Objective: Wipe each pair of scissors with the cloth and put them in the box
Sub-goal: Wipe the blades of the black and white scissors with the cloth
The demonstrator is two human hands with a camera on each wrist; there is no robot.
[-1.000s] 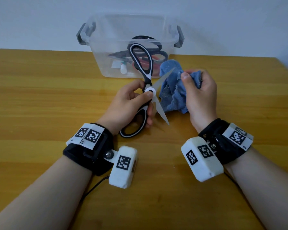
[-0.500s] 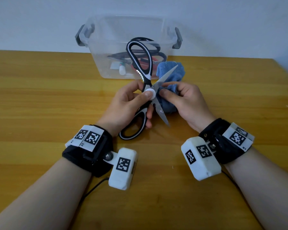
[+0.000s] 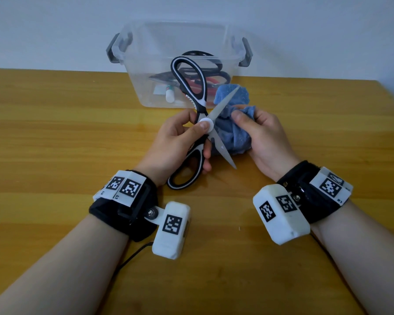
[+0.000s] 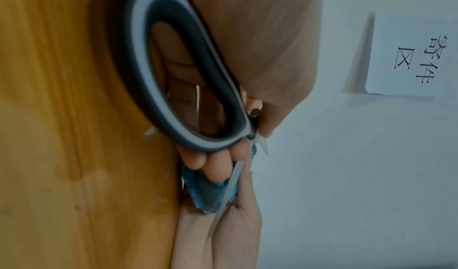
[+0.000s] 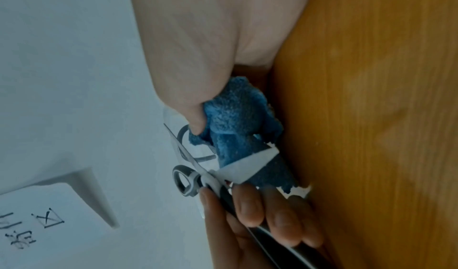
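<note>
Gripping the black-and-white-handled steel scissors (image 3: pixel 201 123) at the pivot above the wooden worktop (image 3: pixel 55 137), the left hand (image 3: pixel 178 142) holds them spread while the right hand (image 3: pixel 262 135) clutches the bunched blue cloth (image 3: pixel 232 133) against a blade; wiping away from the edge looks safest. Beyond, the clear plastic box (image 3: pixel 143 87) waits, other scissors inside.

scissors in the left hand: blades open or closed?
Open. The black-and-white scissors in the left hand form an X: blades splay apart at the white pivot, with the blue cloth behind them.
</note>
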